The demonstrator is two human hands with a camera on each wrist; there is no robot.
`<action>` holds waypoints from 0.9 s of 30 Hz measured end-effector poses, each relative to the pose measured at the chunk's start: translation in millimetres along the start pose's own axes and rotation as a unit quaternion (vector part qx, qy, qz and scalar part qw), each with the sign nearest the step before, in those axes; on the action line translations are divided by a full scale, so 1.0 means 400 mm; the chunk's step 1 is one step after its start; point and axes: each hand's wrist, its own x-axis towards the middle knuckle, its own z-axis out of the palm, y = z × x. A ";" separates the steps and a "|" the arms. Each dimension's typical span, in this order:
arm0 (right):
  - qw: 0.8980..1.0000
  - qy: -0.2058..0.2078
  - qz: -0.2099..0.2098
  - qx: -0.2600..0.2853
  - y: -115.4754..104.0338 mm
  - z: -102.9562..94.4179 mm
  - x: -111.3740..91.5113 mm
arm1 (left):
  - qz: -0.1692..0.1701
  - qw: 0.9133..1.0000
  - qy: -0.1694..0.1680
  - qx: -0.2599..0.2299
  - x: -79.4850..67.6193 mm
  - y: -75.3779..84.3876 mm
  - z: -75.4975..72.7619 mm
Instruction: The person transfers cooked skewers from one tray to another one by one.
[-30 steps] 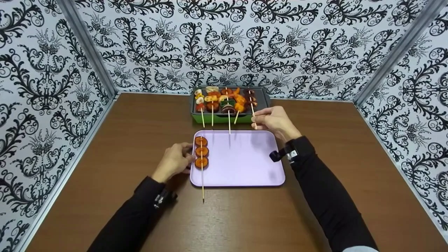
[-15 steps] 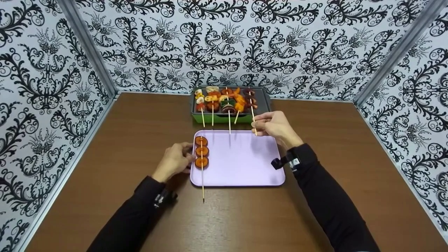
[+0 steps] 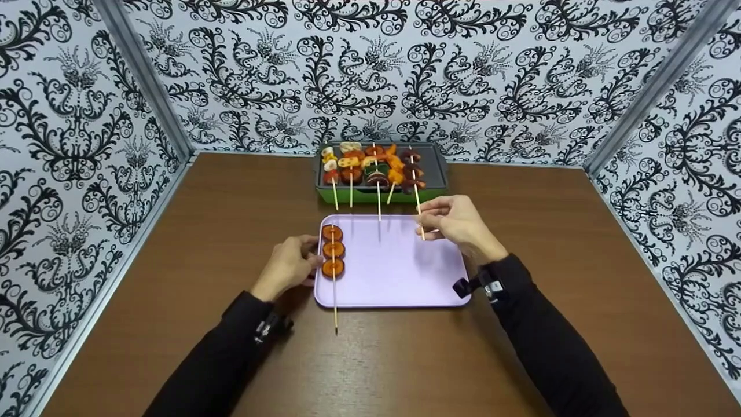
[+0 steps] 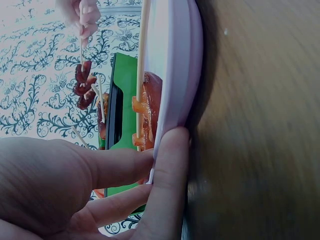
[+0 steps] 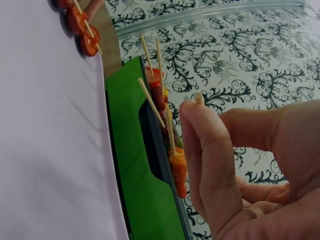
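Observation:
My left hand (image 3: pixel 288 262) grips the left rim of a lilac tray (image 3: pixel 399 272); in the left wrist view its thumb and fingers (image 4: pixel 170 170) pinch the tray's edge. On the tray's left side lies a skewer of orange round slices (image 3: pixel 333 251), its bare stick reaching past the front rim. My right hand (image 3: pixel 460 226) pinches the stick end of a skewer with dark reddish-brown curled pieces (image 3: pixel 413 171). That skewer is raised, its pieces over the front right of the grill's plate and the hand above the tray's back right corner. The right wrist view shows only its stick end (image 5: pixel 199 98).
Behind the tray stands a green grill (image 3: pixel 365 196) with a dark plate. Several skewers of mixed food (image 3: pixel 353 168) lie on it, sticks jutting toward me. Patterned walls (image 3: pixel 370 75) enclose the brown table (image 3: pixel 243 191) at the back and both sides.
My right hand has drawn back toward me, pulling the skewer of dark pieces from the far part of the grill to its front edge. My left hand and the tray stay in place.

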 end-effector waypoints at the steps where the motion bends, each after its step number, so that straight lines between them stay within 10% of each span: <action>1: 1.000 -0.001 0.000 -0.002 0.002 0.001 -0.005 | -0.001 1.000 -0.001 0.000 0.000 0.000 0.000; 27: 0.998 -0.039 0.004 -0.047 0.088 0.011 -0.132 | -0.001 1.000 0.001 0.007 -0.004 -0.002 0.003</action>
